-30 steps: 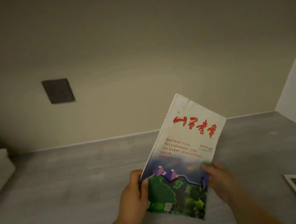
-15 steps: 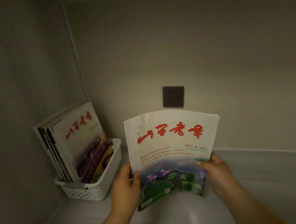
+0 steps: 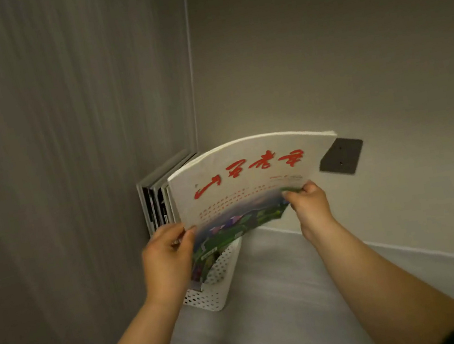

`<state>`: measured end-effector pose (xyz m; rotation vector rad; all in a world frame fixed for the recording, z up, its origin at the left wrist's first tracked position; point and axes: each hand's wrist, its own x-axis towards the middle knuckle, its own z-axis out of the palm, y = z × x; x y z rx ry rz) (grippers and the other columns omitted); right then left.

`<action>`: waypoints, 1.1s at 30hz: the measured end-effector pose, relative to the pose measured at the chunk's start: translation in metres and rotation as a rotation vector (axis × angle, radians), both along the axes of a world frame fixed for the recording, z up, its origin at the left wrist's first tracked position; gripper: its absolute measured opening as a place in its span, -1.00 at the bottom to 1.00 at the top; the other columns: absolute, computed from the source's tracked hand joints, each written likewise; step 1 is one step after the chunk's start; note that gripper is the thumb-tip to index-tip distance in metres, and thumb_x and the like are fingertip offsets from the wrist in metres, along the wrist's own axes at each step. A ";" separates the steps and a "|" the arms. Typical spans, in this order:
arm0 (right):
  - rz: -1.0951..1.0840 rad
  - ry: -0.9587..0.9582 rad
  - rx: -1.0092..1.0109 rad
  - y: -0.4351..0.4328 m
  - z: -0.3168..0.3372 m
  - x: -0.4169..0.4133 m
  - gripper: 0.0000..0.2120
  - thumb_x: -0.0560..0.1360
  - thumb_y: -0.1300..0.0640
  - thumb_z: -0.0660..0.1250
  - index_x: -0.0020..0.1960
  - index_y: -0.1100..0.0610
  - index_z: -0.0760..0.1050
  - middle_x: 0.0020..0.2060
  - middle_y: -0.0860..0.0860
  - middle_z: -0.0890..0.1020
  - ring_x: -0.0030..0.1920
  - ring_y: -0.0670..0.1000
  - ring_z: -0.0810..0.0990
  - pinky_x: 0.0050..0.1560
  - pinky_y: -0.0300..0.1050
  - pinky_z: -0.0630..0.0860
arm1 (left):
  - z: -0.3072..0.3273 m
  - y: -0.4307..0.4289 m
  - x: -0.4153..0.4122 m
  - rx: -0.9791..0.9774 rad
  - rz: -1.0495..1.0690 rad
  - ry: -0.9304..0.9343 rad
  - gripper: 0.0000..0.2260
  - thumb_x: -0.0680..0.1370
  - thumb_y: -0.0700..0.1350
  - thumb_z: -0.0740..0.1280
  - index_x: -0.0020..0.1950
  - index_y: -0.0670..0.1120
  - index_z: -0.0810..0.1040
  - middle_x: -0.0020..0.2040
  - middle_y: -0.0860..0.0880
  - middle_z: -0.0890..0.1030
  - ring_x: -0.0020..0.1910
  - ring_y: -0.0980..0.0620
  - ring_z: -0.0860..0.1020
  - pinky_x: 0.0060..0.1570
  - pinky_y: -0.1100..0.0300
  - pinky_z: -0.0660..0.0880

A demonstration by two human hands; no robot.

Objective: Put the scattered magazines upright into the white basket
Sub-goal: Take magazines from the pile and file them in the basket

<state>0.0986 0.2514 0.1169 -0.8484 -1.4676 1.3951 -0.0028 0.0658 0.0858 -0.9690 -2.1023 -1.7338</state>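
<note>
Both my left hand (image 3: 166,258) and right hand (image 3: 309,203) pinch the white, red-titled magazine (image 3: 246,180), its lower edge just above the white perforated plastic basket (image 3: 222,279).

White magazine (image 3: 251,180) (red lettering, green-purple picture), white perforated basket (image 3: 217,286), grey floor (image 3: 284,296)

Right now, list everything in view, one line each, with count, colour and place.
Held magazine: one, white with red title, bowed, lower corner at the basket mouth.
Standing magazines: several, grey and black edges, upright in the basket.
White basket: one, white, perforated, in the wall corner.
Wall plate: one, dark grey, back wall.
Grey surface: one, grey, under the basket.
Left grip: one, bare, pinching the magazine's left edge.
Right grip: one, bare, pinching its right edge.
</note>
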 end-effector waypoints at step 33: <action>0.733 -0.395 -0.283 -0.043 -0.091 -0.131 -0.43 0.55 -0.05 0.12 0.47 -0.06 -0.06 0.46 0.02 0.19 0.29 0.07 0.32 0.31 0.15 0.30 | -0.073 0.031 -0.067 -0.292 0.123 -0.222 -0.63 0.44 -0.14 0.36 -0.45 0.05 0.23 -0.45 0.08 0.37 -0.39 -0.04 0.41 -0.41 0.19 0.26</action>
